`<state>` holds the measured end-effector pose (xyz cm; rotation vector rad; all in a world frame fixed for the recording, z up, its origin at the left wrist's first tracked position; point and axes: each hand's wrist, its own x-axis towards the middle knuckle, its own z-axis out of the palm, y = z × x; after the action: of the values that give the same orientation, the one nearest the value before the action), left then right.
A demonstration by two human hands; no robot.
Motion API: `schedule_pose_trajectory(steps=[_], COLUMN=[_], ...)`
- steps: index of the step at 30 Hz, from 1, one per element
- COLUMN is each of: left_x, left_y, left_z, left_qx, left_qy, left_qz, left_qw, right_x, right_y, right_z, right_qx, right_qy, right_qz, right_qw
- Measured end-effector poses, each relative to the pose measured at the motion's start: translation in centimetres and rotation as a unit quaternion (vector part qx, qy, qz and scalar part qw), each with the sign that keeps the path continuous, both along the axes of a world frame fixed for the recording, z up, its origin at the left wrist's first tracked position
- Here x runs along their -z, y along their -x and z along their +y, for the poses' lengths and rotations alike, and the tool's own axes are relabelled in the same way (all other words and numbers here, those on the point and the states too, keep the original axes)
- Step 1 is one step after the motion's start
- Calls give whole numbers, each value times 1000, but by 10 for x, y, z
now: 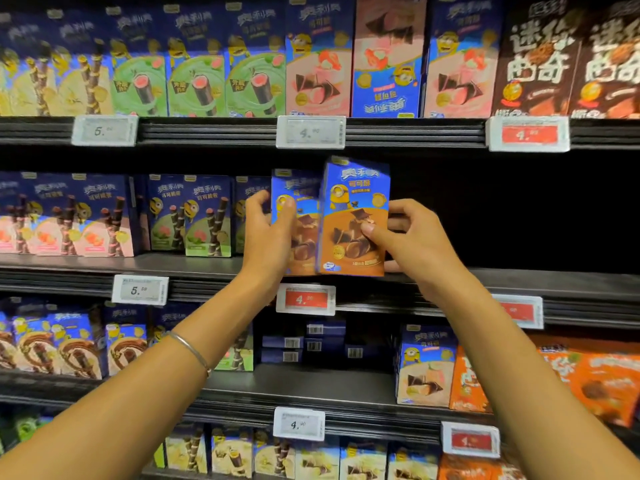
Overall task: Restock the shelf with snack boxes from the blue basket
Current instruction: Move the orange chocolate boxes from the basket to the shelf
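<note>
Both arms were stretched upward. The left hand (268, 233) gripped the left box (304, 237); the right hand (408, 233) pinched the right box (353, 209).

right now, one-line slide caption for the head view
Left hand and right hand hold two chocolate snack boxes at the middle shelf.

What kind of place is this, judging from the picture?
Probably a supermarket snack aisle: dark metal shelves carry rows of blue cardboard snack boxes, white price tags line the shelf edges, and the left hand and right hand each hold a blue-and-brown cardboard box.
</note>
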<state>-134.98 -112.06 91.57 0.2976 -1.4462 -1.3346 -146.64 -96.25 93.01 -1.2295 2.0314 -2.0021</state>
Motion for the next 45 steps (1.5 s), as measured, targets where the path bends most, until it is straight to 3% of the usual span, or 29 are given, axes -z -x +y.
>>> schedule_pose_trajectory(steps=[4, 10, 16, 22, 38, 43, 45], left_x=[4, 4, 0, 0, 3, 0, -1], left_y=[0, 7, 12, 13, 10, 3, 0], left_z=[-13, -20, -29, -34, -43, -48, -50], left_qx=[-32, -16, -14, -1, 41, 33, 26], left_qy=[1, 6, 9, 6, -5, 0, 0], left_qz=[-13, -27, -41, -32, -4, -5, -4], left_qw=[999, 999, 999, 999, 999, 999, 1000], right_x=[-2, -4, -7, 0, 0, -5, -11], right_y=[52, 115, 143, 163, 168, 158, 145], right_z=[4, -19, -51, -70, -91, -87, -80], right_qx=[99, 231, 254, 299, 282, 308, 369], right_qy=[-13, -121, -173, -157, -187, -179, -162], right_qz=[-9, 29, 88, 46, 106, 40, 15], right_qw=[995, 965, 947, 940, 935, 934, 915])
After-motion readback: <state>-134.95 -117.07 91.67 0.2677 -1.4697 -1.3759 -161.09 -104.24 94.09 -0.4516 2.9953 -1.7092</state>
